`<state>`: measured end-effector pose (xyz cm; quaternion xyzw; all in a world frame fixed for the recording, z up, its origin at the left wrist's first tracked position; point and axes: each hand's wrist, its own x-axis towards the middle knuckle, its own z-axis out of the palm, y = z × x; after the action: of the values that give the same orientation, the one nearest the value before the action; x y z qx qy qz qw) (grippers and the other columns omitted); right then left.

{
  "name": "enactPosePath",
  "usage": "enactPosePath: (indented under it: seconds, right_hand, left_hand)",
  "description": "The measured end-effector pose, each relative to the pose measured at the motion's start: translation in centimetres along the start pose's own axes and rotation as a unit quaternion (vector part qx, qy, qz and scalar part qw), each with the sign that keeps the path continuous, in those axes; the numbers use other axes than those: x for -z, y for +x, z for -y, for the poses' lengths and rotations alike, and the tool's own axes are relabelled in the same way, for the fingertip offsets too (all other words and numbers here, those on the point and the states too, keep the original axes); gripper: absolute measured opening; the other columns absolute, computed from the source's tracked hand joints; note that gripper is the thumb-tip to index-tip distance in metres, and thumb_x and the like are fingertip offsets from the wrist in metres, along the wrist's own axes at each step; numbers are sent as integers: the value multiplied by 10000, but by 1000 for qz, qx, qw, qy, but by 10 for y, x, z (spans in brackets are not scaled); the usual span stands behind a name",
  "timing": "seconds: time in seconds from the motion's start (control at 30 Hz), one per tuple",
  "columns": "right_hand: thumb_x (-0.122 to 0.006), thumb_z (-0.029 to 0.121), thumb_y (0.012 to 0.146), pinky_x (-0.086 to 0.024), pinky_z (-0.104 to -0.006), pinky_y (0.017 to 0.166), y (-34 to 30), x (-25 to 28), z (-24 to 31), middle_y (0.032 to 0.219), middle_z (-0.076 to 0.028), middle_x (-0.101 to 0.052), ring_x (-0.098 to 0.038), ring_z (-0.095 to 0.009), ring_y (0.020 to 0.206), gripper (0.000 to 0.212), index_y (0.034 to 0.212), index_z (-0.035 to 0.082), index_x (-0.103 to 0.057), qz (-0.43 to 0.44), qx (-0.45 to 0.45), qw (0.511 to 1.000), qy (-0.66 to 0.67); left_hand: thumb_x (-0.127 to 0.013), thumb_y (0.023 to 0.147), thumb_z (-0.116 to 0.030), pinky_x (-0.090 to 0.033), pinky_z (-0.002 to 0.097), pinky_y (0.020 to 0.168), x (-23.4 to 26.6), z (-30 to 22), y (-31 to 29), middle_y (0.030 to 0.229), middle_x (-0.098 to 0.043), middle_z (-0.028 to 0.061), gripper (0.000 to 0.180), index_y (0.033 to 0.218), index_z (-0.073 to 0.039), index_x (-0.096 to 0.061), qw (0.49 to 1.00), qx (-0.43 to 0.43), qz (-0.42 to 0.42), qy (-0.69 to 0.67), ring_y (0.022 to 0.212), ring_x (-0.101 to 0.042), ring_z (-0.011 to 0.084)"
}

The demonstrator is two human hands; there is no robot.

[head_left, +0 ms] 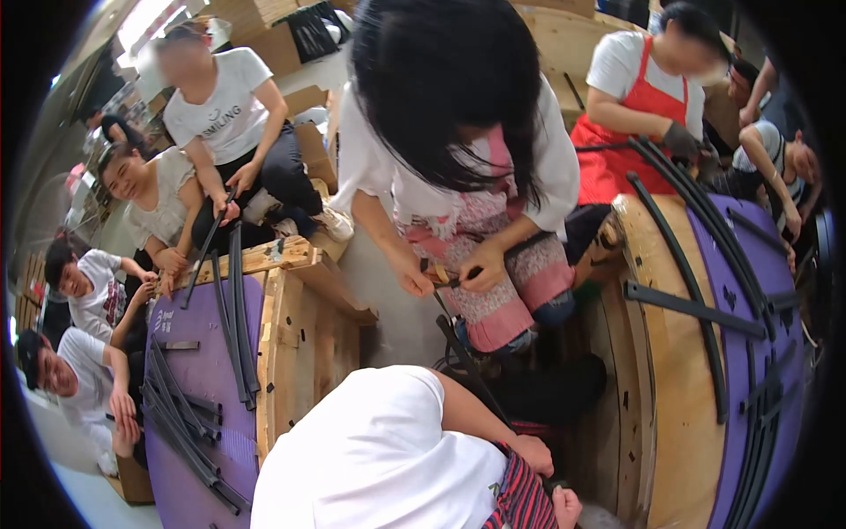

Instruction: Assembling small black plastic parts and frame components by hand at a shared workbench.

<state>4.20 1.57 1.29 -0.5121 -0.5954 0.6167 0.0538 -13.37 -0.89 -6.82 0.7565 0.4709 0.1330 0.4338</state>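
Observation:
My left hand [532, 454] is closed at the lower middle, its forearm coming out of a white sleeve. A long black strip [471, 370] slants down from the middle, passes behind that forearm and reaches the hand. Just below, my right hand [566, 509] is closed near the lower edge. A dark piece of the strip shows between the two hands; the fingertips are mostly hidden. Red-and-black striped cloth [520, 494] lies beside my hands. Facing me, a person in a pink patterned apron [485, 309] handles a small part of another black strip with both hands.
At left, a wooden crate [282, 331] carries a purple mat [189, 304] with several black strips [176, 414]. Another wooden crate [679, 423] stands at right, with a purple mat and more strips [705, 229]. Several co-workers sit around, one in a red apron [643, 106].

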Motion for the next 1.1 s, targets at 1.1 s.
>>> enactPosePath:
  seconds: [1.1]
  right_hand:
    - [-520,282,846,-387,-224,366,6,4,-50,465,-48,-526,-488,-87,386,371,582,22,-533,-170,-7,980,107]
  left_hand:
    - [-575,764,-364,-463,420,526,10,-13,16,630,-566,167,290,777,-74,-570,999,-48,3,-10,600,-570,349]
